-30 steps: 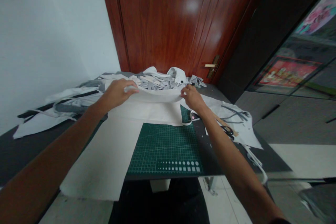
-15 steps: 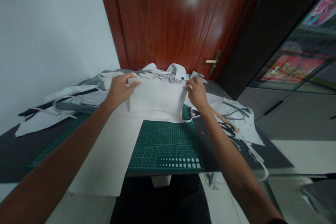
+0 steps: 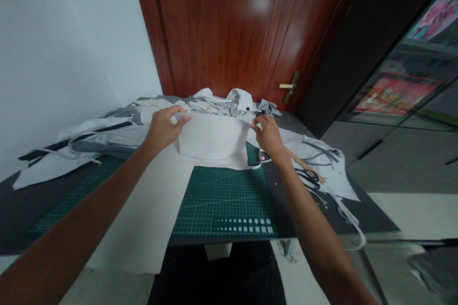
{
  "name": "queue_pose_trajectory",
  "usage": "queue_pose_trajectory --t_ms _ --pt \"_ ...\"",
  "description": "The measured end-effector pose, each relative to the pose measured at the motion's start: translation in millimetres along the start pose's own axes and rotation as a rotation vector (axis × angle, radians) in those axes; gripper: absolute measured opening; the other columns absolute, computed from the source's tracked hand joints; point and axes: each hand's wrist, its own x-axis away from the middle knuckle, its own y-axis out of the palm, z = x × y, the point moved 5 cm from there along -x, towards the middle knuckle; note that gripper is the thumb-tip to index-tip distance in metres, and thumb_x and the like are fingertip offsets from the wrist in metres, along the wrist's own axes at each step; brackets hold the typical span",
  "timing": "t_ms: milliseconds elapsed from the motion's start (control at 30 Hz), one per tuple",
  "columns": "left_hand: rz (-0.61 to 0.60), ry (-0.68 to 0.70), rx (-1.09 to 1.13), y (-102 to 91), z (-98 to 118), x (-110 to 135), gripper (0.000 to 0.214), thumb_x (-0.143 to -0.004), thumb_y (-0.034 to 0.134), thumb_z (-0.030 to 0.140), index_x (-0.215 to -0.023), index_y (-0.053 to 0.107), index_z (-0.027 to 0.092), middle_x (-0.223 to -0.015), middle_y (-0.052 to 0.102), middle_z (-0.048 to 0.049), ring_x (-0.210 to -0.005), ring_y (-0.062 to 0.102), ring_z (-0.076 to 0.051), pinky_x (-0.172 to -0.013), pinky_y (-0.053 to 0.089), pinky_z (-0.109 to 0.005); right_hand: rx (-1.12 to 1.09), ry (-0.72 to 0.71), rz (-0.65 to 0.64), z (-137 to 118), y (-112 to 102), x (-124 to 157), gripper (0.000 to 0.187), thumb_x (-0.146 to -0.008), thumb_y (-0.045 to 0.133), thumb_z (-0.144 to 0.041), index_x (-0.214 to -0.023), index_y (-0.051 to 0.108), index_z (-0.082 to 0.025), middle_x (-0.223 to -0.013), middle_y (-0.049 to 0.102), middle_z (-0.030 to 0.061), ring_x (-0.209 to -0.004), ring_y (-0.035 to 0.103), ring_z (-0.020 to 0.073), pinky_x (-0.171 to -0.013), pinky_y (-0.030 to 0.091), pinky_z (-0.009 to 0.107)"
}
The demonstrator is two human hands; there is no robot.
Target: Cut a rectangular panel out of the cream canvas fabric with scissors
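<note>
A folded flap of white cloth [image 3: 213,137] stands raised at the far end of a large white fabric sheet [image 3: 143,205]. My left hand [image 3: 164,128] holds the flap's left corner, and my right hand [image 3: 268,137] pinches its right edge. Below the flap lies a green cutting mat [image 3: 223,205], partly covered by the sheet. Right of my right wrist are black-handled scissors [image 3: 311,178] and a wooden ruler [image 3: 304,164]. A heap of white and grey fabric scraps [image 3: 218,105] lies behind the flap, its lower part hidden.
The dark worktable [image 3: 358,212] has cloth pieces with dark strips [image 3: 82,140] on its left and a white fabric piece [image 3: 322,157] on its right. A white wall [image 3: 71,43] rises left, a wooden door [image 3: 225,24] stands behind, and a dark glass cabinet [image 3: 390,76] stands right.
The white flap has flattened from a curled fold and sits lower on the sheet. Both hands have moved slightly down with it, still at its edges.
</note>
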Motion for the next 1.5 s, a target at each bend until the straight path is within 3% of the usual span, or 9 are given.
queue_pose_trajectory --t_ms 333,433,567,667,800,1000,1100,1267,1500 --pt "-0.014 -0.049 0.01 1.4 -6 3 0.028 -0.085 0.058 0.05 -0.091 0.069 0.025 -0.1 0.079 -0.0035 -0.097 0.07 -0.026 -0.092 0.052 -0.033 -0.056 0.06 -0.021 -9 17 13 0.018 -0.104 0.047 -0.024 -0.099 0.064 -0.021 -0.11 0.067 0.0132 -0.102 0.06 0.0288 -0.09 0.047 0.041" --pt "-0.01 -0.058 0.016 0.1 -7 3 0.031 -0.084 0.057 0.05 -0.092 0.071 0.023 -0.098 0.078 -0.0047 -0.093 0.069 -0.024 -0.088 0.052 -0.032 -0.141 0.078 -0.017 -10 16 14 0.019 -0.106 0.044 -0.027 -0.099 0.061 -0.022 -0.096 0.07 0.0095 -0.09 0.063 0.0266 -0.083 0.047 0.037" --pt "0.036 -0.033 0.01 -3.7 -2 5 0.032 -0.086 0.058 0.05 -0.093 0.071 0.022 -0.1 0.078 -0.0055 -0.093 0.07 -0.024 -0.091 0.052 -0.033 -0.104 0.125 0.049 -9 6 13 0.022 -0.107 0.039 -0.028 -0.104 0.061 -0.022 -0.101 0.072 0.0113 -0.097 0.062 0.0283 -0.09 0.044 0.04" --pt "0.035 0.019 0.035 -4.0 5 8 0.03 -0.088 0.059 0.05 -0.092 0.069 0.023 -0.102 0.078 -0.0049 -0.097 0.071 -0.024 -0.093 0.052 -0.034 -0.059 0.124 -0.036 -11 5 12 0.019 -0.104 0.044 -0.025 -0.099 0.061 -0.023 -0.095 0.071 0.0112 -0.093 0.061 0.0295 -0.088 0.042 0.042" --pt "0.074 0.031 0.034 -7.5 11 14 0.028 -0.089 0.059 0.049 -0.091 0.068 0.023 -0.101 0.078 -0.0057 -0.096 0.071 -0.024 -0.093 0.053 -0.035 -0.05 0.094 0.025 -12 -4 15 0.02 -0.106 0.042 -0.027 -0.101 0.061 -0.023 -0.112 0.07 0.0137 -0.103 0.059 0.031 -0.092 0.042 0.044" --pt "0.04 0.042 0.031 -8.9 17 24 0.026 -0.09 0.059 0.049 -0.094 0.067 0.024 -0.106 0.078 -0.0051 -0.102 0.071 -0.025 -0.098 0.052 -0.034 -0.062 0.092 0.063 -8 -13 21 0.02 -0.105 0.044 -0.03 -0.099 0.062 -0.023 -0.11 0.071 0.0135 -0.103 0.061 0.0307 -0.091 0.045 0.044" --pt "0.03 0.045 0.022 -9.1 20 28 0.028 -0.09 0.058 0.05 -0.094 0.067 0.024 -0.107 0.078 -0.0051 -0.103 0.071 -0.024 -0.098 0.052 -0.034 -0.146 0.126 0.016 -8 -16 23 0.019 -0.104 0.045 -0.031 -0.094 0.06 -0.024 -0.095 0.072 0.0091 -0.093 0.064 0.0274 -0.085 0.047 0.039" --pt "0.078 0.045 0.023 -16.6 27 33 0.031 -0.089 0.061 0.05 -0.094 0.07 0.021 -0.095 0.078 -0.0026 -0.086 0.068 -0.02 -0.086 0.053 -0.033 -0.245 0.12 0.06 -15 -30 28 0.017 -0.104 0.047 -0.034 -0.095 0.058 -0.025 -0.092 0.072 0.0081 -0.09 0.067 0.0261 -0.081 0.048 0.036" --pt "0.237 0.09 0.043 -34.7 46 49 0.026 -0.095 0.063 0.045 -0.093 0.07 0.02 -0.097 0.078 -0.0009 -0.092 0.069 -0.017 -0.091 0.054 -0.03 -0.17 0.029 0.035 -30 -46 31 0.02 -0.104 0.047 -0.034 -0.091 0.058 -0.024 -0.093 0.07 0.0107 -0.093 0.063 0.0297 -0.087 0.047 0.045"
